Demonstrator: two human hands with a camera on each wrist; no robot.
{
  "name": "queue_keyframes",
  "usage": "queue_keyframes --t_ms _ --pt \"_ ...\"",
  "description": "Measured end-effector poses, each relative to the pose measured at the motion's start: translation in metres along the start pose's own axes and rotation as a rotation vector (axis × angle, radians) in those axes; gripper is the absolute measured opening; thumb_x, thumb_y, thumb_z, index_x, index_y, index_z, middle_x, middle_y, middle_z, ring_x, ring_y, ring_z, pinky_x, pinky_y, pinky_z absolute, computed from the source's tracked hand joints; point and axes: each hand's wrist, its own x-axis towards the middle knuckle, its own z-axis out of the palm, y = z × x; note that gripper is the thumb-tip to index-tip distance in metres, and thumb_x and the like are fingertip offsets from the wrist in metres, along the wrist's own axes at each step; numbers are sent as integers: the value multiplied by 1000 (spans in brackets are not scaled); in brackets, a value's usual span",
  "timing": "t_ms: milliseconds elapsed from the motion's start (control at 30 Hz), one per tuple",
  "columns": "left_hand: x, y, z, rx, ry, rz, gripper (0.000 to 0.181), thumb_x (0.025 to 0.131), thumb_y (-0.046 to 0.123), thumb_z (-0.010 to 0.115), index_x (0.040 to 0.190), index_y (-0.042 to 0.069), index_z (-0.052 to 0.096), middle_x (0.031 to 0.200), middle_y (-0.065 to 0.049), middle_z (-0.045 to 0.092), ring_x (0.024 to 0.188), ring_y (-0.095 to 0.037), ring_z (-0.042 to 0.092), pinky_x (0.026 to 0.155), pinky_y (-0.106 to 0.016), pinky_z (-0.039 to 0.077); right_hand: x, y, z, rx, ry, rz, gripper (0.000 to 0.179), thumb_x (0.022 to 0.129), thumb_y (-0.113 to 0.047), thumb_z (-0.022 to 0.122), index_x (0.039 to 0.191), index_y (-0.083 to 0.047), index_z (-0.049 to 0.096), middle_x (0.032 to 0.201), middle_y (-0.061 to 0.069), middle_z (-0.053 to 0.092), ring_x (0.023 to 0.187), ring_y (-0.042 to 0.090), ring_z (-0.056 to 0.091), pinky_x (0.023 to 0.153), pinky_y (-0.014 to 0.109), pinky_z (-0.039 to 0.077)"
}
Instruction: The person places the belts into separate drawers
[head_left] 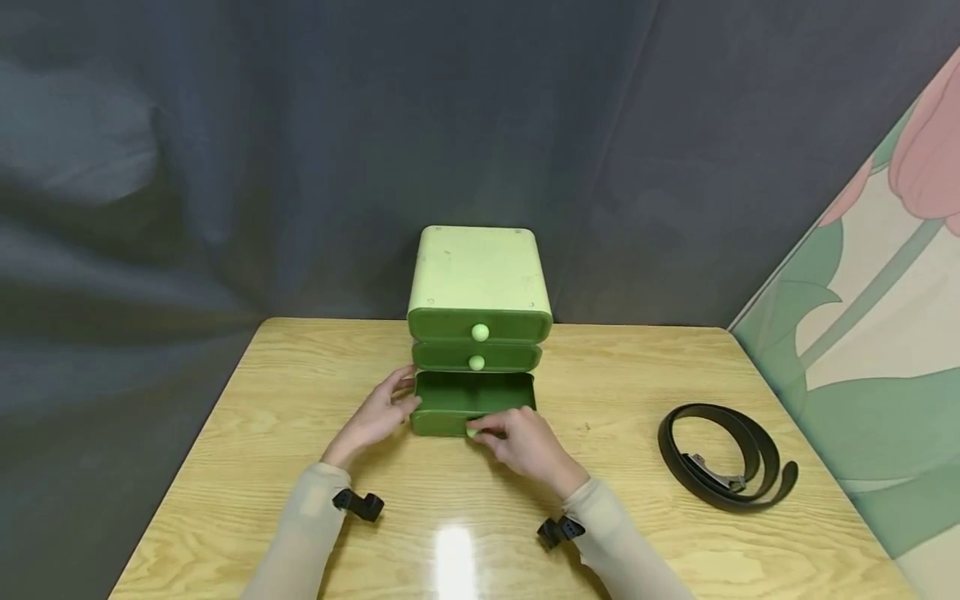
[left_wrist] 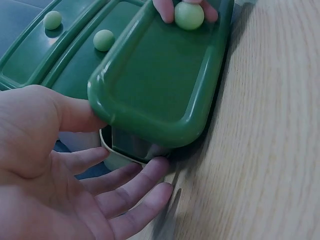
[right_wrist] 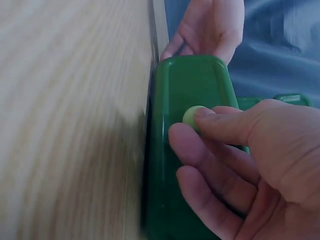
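A small three-drawer cabinet [head_left: 480, 268] with a pale green body and dark green fronts stands at the back of the table. Its bottom drawer [head_left: 438, 423] is pulled out, and the part of its inside that shows holds nothing. My right hand [head_left: 528, 447] pinches the round pale green knob [right_wrist: 190, 118] of that drawer between thumb and fingers. At the drawer's left end is my left hand [head_left: 373, 418], fingers spread and relaxed. In the left wrist view its thumb touches the edge of the drawer front [left_wrist: 155, 85], while the other fingers extend beside the cabinet's side.
A coiled black belt [head_left: 705, 483] with a metal buckle lies on the right of the wooden table [head_left: 247, 467]. The upper drawer [head_left: 442, 326] and the middle drawer [head_left: 442, 357] look pushed in. Behind the table hangs a dark curtain [head_left: 337, 167]; a floral cloth [head_left: 900, 333] is at right.
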Motion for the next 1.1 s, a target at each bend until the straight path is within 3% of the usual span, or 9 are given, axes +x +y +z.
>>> queue_keyframes --t_ms 200,533,800,1000,1100 --pt "1 -5 5 -11 -33 -16 65 110 11 52 168 1 24 165 -32 38 152 -51 40 119 -58 45 -15 1 2 -15 19 -15 20 95 -13 81 114 -16 85 107 2 84 58 -5 47 51 17 38" --pt "5 -1 -7 -57 54 -20 58 111 13 53 164 1 34 160 -31 47 135 -45 60 99 -46 57 -26 -4 5 26 20 -10 21 96 -12 80 117 -14 84 106 5 84 45 -11 21 43 13 27" --pt "-2 -5 -4 -5 -24 -50 61 111 18 53 165 0 32 162 -30 46 139 -45 58 98 -44 57 -31 -5 6 -49 25 -55 19 95 -14 82 114 -16 86 103 3 84 50 -11 34 46 14 30" --pt "-8 -3 -3 1 -15 -66 65 110 20 55 167 4 29 164 -31 42 140 -45 55 103 -50 56 -33 -11 7 -58 7 -71 19 96 -14 81 114 -17 86 103 1 84 54 -8 42 47 15 32" --pt "-9 -1 -3 9 -14 -74 66 110 20 56 168 4 27 164 -32 40 134 -43 59 98 -47 58 -32 -14 7 -80 4 -83 19 96 -14 80 114 -18 86 103 1 84 57 -7 46 49 15 34"
